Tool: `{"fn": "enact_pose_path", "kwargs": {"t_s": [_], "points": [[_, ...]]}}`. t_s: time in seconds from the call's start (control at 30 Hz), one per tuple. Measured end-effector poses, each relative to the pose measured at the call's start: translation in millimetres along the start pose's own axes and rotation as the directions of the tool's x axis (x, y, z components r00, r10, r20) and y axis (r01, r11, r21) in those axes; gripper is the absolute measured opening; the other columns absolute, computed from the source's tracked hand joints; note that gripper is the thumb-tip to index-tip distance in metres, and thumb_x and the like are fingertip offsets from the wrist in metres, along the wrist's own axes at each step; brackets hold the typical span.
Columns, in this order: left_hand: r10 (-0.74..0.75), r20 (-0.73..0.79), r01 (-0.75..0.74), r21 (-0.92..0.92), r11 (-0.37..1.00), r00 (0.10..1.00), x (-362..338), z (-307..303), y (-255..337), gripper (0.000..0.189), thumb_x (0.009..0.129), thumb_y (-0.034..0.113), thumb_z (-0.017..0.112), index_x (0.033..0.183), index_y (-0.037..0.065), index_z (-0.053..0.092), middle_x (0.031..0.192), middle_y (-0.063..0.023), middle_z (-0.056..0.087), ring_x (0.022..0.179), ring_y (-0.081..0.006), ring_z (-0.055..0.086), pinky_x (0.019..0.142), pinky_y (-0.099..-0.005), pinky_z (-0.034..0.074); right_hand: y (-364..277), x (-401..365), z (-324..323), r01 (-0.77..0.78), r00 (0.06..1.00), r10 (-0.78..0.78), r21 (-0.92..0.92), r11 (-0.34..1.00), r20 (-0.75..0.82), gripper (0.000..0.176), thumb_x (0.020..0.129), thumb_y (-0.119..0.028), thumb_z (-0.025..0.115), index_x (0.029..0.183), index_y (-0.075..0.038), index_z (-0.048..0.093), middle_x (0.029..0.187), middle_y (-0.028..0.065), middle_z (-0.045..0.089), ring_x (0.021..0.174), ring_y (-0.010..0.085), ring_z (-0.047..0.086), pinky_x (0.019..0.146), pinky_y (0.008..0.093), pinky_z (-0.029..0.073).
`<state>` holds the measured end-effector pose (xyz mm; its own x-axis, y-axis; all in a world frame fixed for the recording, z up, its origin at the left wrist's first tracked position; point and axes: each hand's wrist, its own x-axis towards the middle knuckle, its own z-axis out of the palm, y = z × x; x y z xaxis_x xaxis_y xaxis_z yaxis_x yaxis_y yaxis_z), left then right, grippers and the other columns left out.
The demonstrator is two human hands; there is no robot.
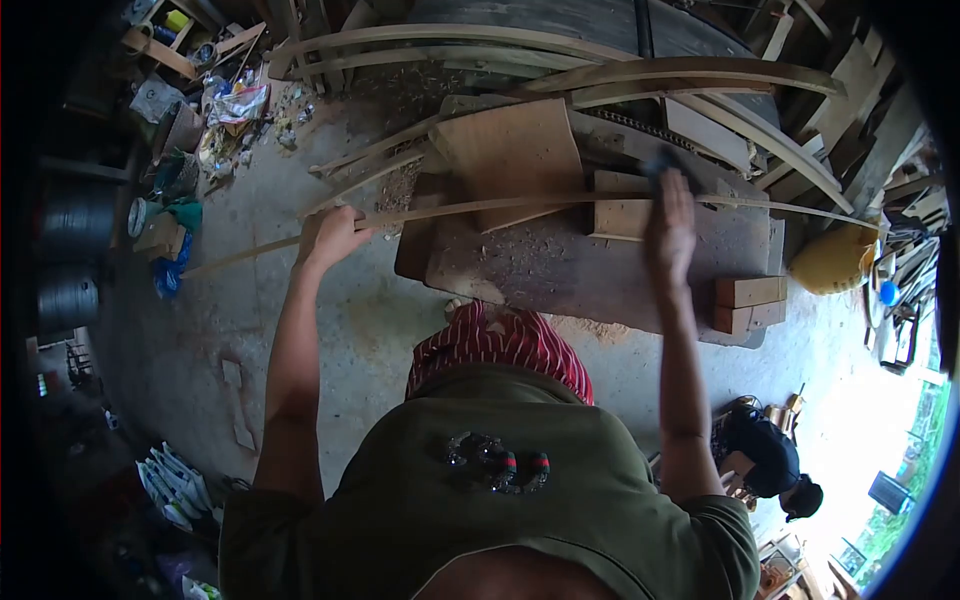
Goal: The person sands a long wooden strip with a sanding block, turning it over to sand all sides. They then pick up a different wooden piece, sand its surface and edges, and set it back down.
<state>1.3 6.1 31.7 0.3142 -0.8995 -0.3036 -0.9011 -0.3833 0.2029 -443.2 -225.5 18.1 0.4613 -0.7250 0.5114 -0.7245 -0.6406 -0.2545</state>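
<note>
A long thin wooden strip [490, 204] runs from left to right across the workbench [540, 262]. Toward its left part, my left hand [333, 237] is wrapped round it. My right hand [672, 235] is over the strip at the right, its fingers pointing away from me and close together. A dark, blurred thing [668, 160] shows at those fingertips; whether they grip it is unclear. Beneath the strip lie a flat board [512, 150] and a wooden block [618, 218], which is just left of my right hand.
Stacked blocks [750, 292] sit at the bench's right end. Long curved wooden pieces [700, 70] lie across the far side. A yellow rounded container [832, 258] stands right of the bench. Another person [768, 450] is low down at the lower right. Debris [235, 130] covers the upper left floor.
</note>
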Motion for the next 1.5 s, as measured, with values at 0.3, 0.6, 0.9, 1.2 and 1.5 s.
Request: {"fn": "enact_pose_path", "kwargs": {"t_s": [0.3,0.6,0.9,1.2,1.5], "points": [[-0.058,0.022,0.058,-0.007,0.998,0.998,-6,-20,22,0.025,0.083,0.031,0.07,0.077,0.007,0.074,0.07,-0.0159,0.068,0.071,-0.0337,0.068,0.066,-0.0443,0.051,-79,-12,-5,0.168,0.946,-0.185,0.086,0.982,0.267,0.064,0.08,0.009,0.046,0.143,-0.004,0.044,0.152,0.015,0.04,0.14,0.0317,0.038,0.118,0.0435,0.03],[-0.09,0.04,0.089,0.036,0.995,0.995,-8,-6,11,0.029,0.083,0.039,0.071,0.08,0.01,0.074,0.072,-0.0107,0.069,0.072,-0.0315,0.068,0.068,-0.0422,0.052,-26,3,-11,0.001,0.986,0.018,-0.112,0.994,0.163,0.053,0.082,0.004,0.048,0.135,0.002,0.05,0.144,0.0198,0.048,0.131,0.0346,0.049,0.115,0.0426,0.035],[-0.095,0.017,0.095,0.027,0.995,0.995,-12,-2,9,0.03,0.084,0.038,0.07,0.078,0.009,0.074,0.069,-0.0116,0.068,0.069,-0.0319,0.067,0.067,-0.0434,0.052,-43,-9,-9,0.055,0.979,-0.054,-0.002,0.998,0.198,0.062,0.08,0.01,0.048,0.141,-0.003,0.047,0.149,0.0162,0.043,0.138,0.0326,0.041,0.117,0.0437,0.032],[-0.032,-0.017,0.033,0.043,0.999,0.999,-9,-12,13,0.03,0.084,0.038,0.068,0.078,0.01,0.075,0.071,-0.0129,0.069,0.072,-0.0329,0.068,0.068,-0.0439,0.052,9,-12,-5,0.004,0.997,-0.003,0.007,1.0,-0.075,0.054,0.087,0.003,0.044,0.141,0.002,0.045,0.146,0.0219,0.045,0.138,0.0368,0.041,0.115,0.0471,0.033],[-0.066,0.009,0.066,0.063,0.996,0.998,-6,-23,22,0.029,0.083,0.038,0.071,0.081,0.009,0.074,0.07,-0.0123,0.068,0.072,-0.0336,0.067,0.068,-0.0444,0.051,52,2,-7,-0.057,0.998,0.051,-0.148,0.987,-0.045,0.058,0.082,0.011,0.045,0.14,0.002,0.045,0.144,0.0239,0.045,0.134,0.0402,0.043,0.114,0.0449,0.036]]}}
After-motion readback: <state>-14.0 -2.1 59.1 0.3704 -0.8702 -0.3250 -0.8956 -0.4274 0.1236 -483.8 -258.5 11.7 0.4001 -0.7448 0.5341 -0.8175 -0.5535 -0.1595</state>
